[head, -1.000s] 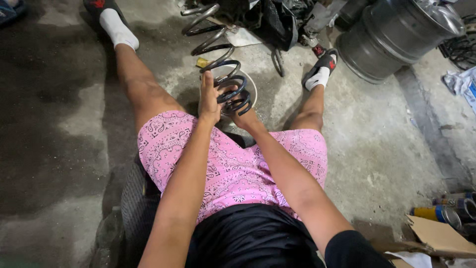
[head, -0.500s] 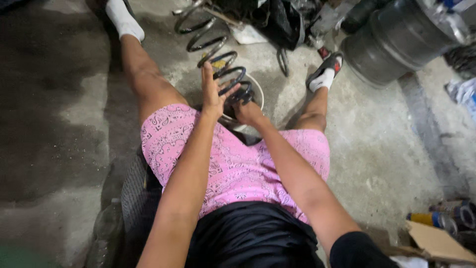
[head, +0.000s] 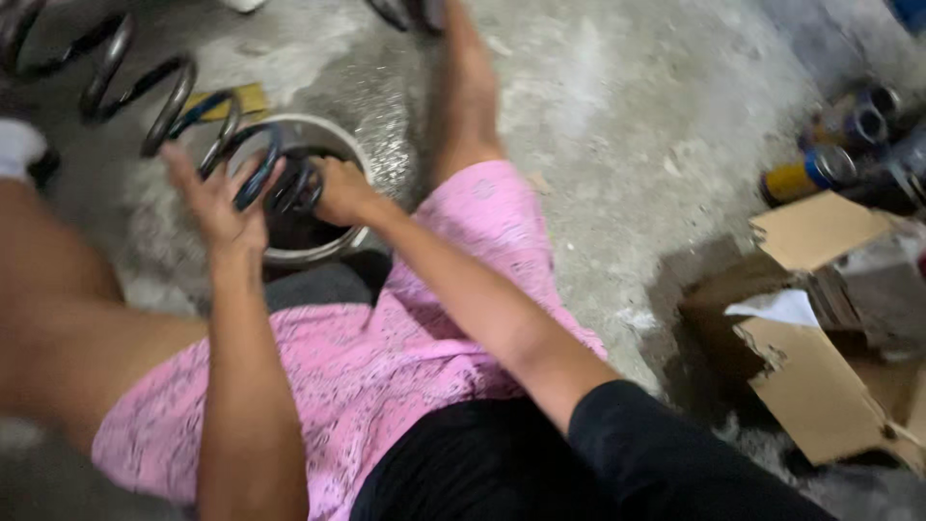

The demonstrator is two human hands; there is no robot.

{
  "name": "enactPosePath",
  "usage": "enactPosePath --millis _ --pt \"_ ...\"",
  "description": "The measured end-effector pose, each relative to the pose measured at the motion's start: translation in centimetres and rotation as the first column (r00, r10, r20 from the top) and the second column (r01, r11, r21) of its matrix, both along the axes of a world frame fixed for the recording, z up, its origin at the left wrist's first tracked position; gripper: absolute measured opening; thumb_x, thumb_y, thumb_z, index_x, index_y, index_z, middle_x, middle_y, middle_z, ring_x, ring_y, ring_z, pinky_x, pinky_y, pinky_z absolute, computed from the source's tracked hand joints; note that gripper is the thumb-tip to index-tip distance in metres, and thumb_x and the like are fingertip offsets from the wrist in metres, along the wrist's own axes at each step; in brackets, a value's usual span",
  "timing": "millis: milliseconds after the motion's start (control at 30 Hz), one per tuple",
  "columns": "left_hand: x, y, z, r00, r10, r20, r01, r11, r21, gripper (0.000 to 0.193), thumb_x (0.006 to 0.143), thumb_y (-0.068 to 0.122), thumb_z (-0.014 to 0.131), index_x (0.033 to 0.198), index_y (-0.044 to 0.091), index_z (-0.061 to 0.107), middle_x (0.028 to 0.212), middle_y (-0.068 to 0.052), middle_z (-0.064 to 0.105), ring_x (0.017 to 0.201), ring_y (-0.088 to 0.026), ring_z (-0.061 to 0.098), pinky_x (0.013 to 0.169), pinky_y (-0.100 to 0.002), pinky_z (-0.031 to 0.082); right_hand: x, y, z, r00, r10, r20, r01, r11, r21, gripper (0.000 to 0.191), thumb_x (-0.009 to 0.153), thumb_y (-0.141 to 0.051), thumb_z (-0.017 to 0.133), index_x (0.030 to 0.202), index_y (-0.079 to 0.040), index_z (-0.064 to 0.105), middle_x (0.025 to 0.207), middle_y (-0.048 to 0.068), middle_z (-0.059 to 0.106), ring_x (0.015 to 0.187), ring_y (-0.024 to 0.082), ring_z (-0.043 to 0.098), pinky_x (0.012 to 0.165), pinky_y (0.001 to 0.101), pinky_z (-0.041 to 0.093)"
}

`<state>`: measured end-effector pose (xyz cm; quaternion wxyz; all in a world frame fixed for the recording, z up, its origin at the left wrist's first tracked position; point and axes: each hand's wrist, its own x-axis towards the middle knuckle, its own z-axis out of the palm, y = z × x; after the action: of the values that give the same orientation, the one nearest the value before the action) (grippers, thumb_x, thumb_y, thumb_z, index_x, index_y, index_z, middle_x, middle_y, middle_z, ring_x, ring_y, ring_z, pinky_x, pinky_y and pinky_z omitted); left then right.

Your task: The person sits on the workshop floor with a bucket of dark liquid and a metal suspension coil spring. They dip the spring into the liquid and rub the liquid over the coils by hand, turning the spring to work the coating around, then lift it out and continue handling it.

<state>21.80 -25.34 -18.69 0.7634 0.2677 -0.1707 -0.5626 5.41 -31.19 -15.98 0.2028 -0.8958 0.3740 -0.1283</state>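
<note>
Hands (head: 280,198) grip coil spring (head: 145,106); long axis runs upper-left.

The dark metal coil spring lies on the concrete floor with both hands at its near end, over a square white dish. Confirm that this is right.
Wrong in one respect: the head view shows a round white dish, not a square one. The dark metal coil spring does lie on the concrete floor, with the left hand and right hand at its near end.
</note>
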Motion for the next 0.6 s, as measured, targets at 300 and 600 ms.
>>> enactPosePath --millis 300,600 --pt "3.5 -4.6 -1.7 0.983 0.05 0.179 -0.047 0.999 -0.019 0.092 0.096 0.08 0.054 0.167 0.03 0.025 0.165 -0.019 0.036 0.139 -0.044 0.054 0.097 -0.062 0.059 3.4 -4.1 -0.4 0.872 0.062 -0.485 0.08 0.96 0.268 0.022 0.087 -0.017 0.061 0.102 -0.011 0.076 0.114 0.014 0.074 0.107 0.031 0.072 0.089 0.0436 0.058" --pt "5.1 -3.7 -4.6 0.957 0.188 -0.222 -0.156 0.976 0.154 0.092 0.089 0.079 0.047 0.16 0.021 0.041 0.132 -0.03 0.062 0.092 -0.042 0.069 0.085 -0.056 0.066 5.7 -5.6 -2.3 0.872 0.23 -0.431 -0.054 0.922 0.384 0.026 0.083 -0.01 0.064 0.106 -0.008 0.074 0.113 0.015 0.074 0.106 0.032 0.072 0.083 0.0432 0.059"
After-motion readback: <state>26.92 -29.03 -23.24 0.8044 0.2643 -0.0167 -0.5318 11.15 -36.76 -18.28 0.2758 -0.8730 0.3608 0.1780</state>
